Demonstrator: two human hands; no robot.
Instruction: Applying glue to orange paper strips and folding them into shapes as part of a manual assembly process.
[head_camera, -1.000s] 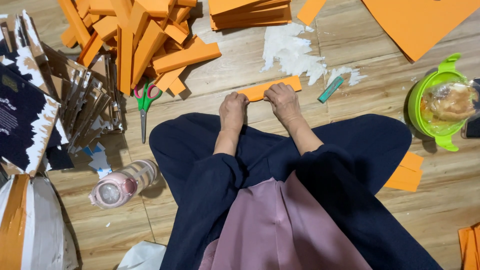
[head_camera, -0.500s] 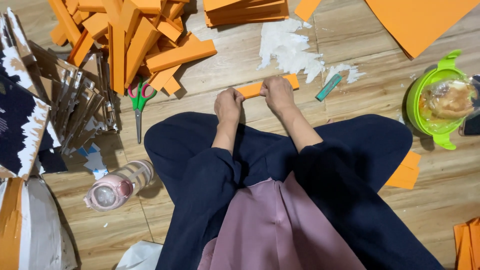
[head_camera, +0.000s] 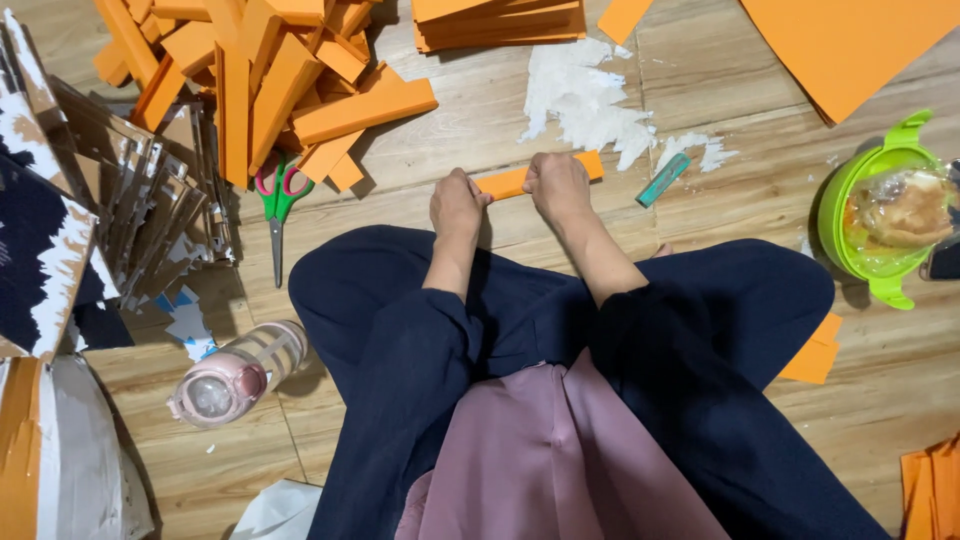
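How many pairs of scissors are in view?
1: the green-and-pink-handled scissors lie on the wooden floor left of the left hand, beside the orange strip pile, which may hide others.

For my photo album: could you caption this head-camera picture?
Sitting cross-legged on a wooden floor, left hand and right hand press an orange paper strip flat, scissors nearby.

Two hands, the left hand (head_camera: 457, 205) and the right hand (head_camera: 558, 187), rest on one orange paper strip (head_camera: 535, 177). The floor bears one pair of scissors (head_camera: 279, 198), one teal glue stick (head_camera: 663, 180), one pink bottle (head_camera: 236, 372), one green lidded bowl (head_camera: 880, 205), and one heap of folded orange strips (head_camera: 270, 75), too jumbled to count.
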